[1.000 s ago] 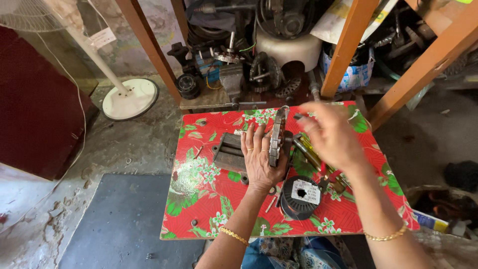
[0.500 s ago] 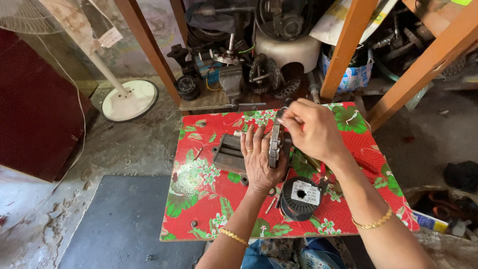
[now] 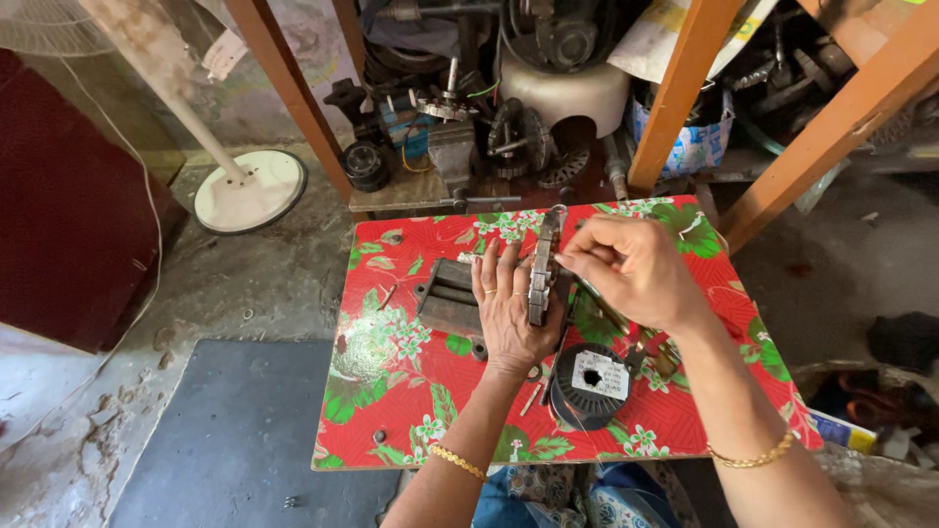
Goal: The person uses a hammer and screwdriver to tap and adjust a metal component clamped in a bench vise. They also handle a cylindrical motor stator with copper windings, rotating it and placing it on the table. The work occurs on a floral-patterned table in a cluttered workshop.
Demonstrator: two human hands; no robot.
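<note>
My left hand (image 3: 512, 306) grips a grey metal stator ring (image 3: 541, 266), held upright on edge over a small table with a red flowered cover (image 3: 391, 372). My right hand (image 3: 636, 269) is right beside the ring's upper edge, its fingertips pinched together against it; whatever they pinch is too small to see. A black spool of thin wire with a white label (image 3: 589, 384) lies on the table just below my right wrist. A dark metal block (image 3: 448, 296) sits to the left of my left hand.
Behind the table, a low shelf (image 3: 411, 191) holds motor parts, rotors and a white plastic housing (image 3: 564, 93) between orange wooden posts (image 3: 685, 88). A white fan base (image 3: 249, 191) stands on the floor at left. A grey mat (image 3: 235, 430) lies beside the table.
My right hand has drawn in from the table's right side to the top of the stator ring. My left hand and the ring have stayed in place.
</note>
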